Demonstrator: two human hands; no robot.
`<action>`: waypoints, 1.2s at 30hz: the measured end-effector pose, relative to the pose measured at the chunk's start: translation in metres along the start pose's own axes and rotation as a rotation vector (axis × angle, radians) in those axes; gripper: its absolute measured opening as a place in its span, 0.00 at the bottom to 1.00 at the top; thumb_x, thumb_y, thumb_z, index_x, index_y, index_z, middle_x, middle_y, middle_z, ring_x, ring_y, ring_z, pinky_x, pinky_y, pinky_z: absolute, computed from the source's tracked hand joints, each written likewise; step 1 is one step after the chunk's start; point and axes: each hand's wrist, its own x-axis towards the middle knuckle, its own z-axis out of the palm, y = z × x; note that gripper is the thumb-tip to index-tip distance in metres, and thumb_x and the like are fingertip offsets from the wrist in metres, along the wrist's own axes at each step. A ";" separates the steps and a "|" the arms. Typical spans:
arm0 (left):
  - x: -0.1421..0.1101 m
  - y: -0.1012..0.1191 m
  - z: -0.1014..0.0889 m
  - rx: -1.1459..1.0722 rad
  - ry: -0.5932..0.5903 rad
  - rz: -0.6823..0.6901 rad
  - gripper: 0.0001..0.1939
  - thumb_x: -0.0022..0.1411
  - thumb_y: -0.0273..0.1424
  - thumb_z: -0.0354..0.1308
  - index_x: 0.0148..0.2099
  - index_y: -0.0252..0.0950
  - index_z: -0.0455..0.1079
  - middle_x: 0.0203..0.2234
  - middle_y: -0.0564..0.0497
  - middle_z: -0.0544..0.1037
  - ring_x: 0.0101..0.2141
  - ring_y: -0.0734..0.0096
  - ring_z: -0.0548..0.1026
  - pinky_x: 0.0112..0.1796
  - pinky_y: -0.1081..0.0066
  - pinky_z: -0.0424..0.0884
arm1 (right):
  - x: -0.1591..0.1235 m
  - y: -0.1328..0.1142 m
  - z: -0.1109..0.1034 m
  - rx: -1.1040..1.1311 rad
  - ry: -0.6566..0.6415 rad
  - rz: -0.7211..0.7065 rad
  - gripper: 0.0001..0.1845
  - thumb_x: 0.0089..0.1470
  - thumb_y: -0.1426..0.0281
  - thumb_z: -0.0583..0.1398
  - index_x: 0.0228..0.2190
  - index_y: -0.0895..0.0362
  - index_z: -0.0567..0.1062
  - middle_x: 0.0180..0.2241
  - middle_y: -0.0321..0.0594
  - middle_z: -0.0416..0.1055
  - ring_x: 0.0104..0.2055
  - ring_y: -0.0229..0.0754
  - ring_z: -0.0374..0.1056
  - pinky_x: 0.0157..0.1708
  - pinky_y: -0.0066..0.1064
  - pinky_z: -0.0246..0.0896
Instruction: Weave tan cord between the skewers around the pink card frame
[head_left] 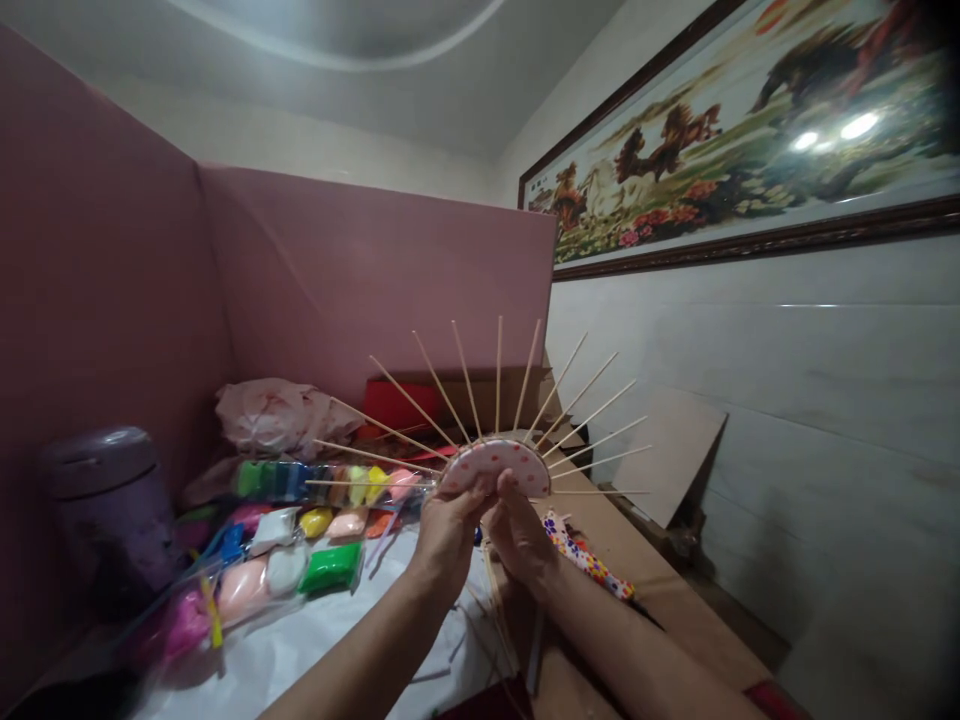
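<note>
A pale half-round piece with reddish dots (496, 464) is held up in front of me, its curved edge at the top. Several thin wooden sticks (499, 375) fan out from that edge like rays. My left hand (448, 520) grips its lower left, thumb on the dotted face. My right hand (519, 530) pinches the lower middle, close beside the left thumb. The fingers behind the piece are hidden. Below the right hand lies an item with a colourful spotted pattern (589, 555) on the brown board.
Packets of coloured clay (330, 567) lie at left on a white sheet (300, 650). A lidded purple bottle (105, 520) stands at far left. Pink panels (390, 270) enclose the back and left. A pale board (667, 450) leans against the right wall under a framed horse picture (675, 150).
</note>
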 end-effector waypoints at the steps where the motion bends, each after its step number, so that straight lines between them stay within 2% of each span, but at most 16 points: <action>1: -0.001 -0.002 -0.002 0.050 -0.009 0.008 0.10 0.42 0.22 0.64 0.31 0.31 0.72 0.27 0.50 0.77 0.32 0.70 0.75 0.38 0.72 0.70 | 0.001 -0.002 -0.001 0.031 -0.018 0.036 0.14 0.43 0.62 0.62 0.34 0.55 0.72 0.28 0.36 0.73 0.39 0.43 0.68 0.38 0.35 0.65; 4: -0.001 -0.003 -0.008 0.286 -0.044 0.075 0.09 0.43 0.25 0.64 0.32 0.32 0.73 0.27 0.50 0.77 0.33 0.68 0.74 0.38 0.72 0.69 | 0.004 -0.007 -0.005 0.114 -0.065 0.136 0.15 0.42 0.61 0.62 0.33 0.56 0.72 0.31 0.38 0.74 0.39 0.43 0.68 0.37 0.35 0.66; 8: 0.003 -0.002 -0.015 0.528 -0.117 0.116 0.07 0.45 0.26 0.62 0.31 0.33 0.74 0.25 0.52 0.77 0.29 0.70 0.73 0.34 0.75 0.68 | 0.010 -0.014 -0.013 0.228 0.020 0.212 0.14 0.42 0.62 0.63 0.32 0.56 0.73 0.30 0.37 0.75 0.36 0.40 0.70 0.37 0.33 0.67; 12: 0.010 -0.001 -0.024 0.583 -0.069 0.089 0.07 0.46 0.30 0.61 0.28 0.31 0.74 0.20 0.49 0.76 0.23 0.71 0.71 0.28 0.74 0.68 | 0.016 -0.017 -0.021 0.289 0.065 0.204 0.11 0.44 0.65 0.62 0.32 0.55 0.72 0.26 0.35 0.75 0.31 0.40 0.71 0.31 0.32 0.68; 14: 0.013 0.001 -0.029 0.612 -0.041 0.090 0.08 0.47 0.31 0.61 0.28 0.30 0.74 0.19 0.49 0.75 0.21 0.72 0.71 0.25 0.74 0.67 | 0.018 -0.018 -0.023 0.314 0.057 0.178 0.11 0.44 0.66 0.62 0.33 0.56 0.72 0.26 0.35 0.75 0.31 0.39 0.71 0.31 0.32 0.68; 17: 0.017 0.003 -0.036 0.645 -0.057 0.079 0.11 0.49 0.35 0.59 0.27 0.30 0.73 0.17 0.49 0.74 0.19 0.74 0.69 0.22 0.76 0.65 | 0.019 -0.020 -0.025 0.342 0.077 0.165 0.12 0.44 0.69 0.62 0.35 0.56 0.72 0.28 0.35 0.75 0.32 0.38 0.71 0.34 0.32 0.67; 22: 0.020 0.001 -0.042 0.719 -0.067 0.037 0.18 0.50 0.42 0.56 0.27 0.29 0.72 0.13 0.51 0.71 0.14 0.78 0.65 0.15 0.78 0.59 | 0.022 -0.021 -0.030 0.329 0.145 0.252 0.15 0.45 0.66 0.60 0.37 0.58 0.71 0.29 0.41 0.76 0.32 0.42 0.72 0.32 0.34 0.68; 25: 0.018 -0.001 -0.042 0.786 -0.045 -0.034 0.21 0.49 0.45 0.56 0.31 0.28 0.72 0.10 0.53 0.68 0.10 0.79 0.62 0.12 0.78 0.55 | 0.024 -0.017 -0.035 0.304 0.177 0.250 0.15 0.45 0.66 0.59 0.38 0.56 0.71 0.30 0.40 0.76 0.31 0.42 0.72 0.29 0.34 0.68; 30: 0.014 -0.002 -0.041 0.883 -0.075 -0.047 0.22 0.51 0.45 0.54 0.33 0.29 0.74 0.05 0.58 0.62 0.08 0.83 0.54 0.12 0.80 0.47 | 0.024 -0.015 -0.037 0.298 0.194 0.249 0.15 0.46 0.68 0.59 0.39 0.55 0.71 0.30 0.38 0.76 0.29 0.41 0.72 0.27 0.33 0.68; 36: 0.016 0.001 -0.044 0.955 -0.017 -0.021 0.21 0.50 0.45 0.54 0.34 0.31 0.75 0.07 0.58 0.62 0.09 0.82 0.56 0.14 0.79 0.50 | 0.023 -0.018 -0.031 0.318 0.178 0.241 0.16 0.48 0.66 0.58 0.40 0.56 0.70 0.29 0.39 0.76 0.30 0.41 0.72 0.28 0.32 0.68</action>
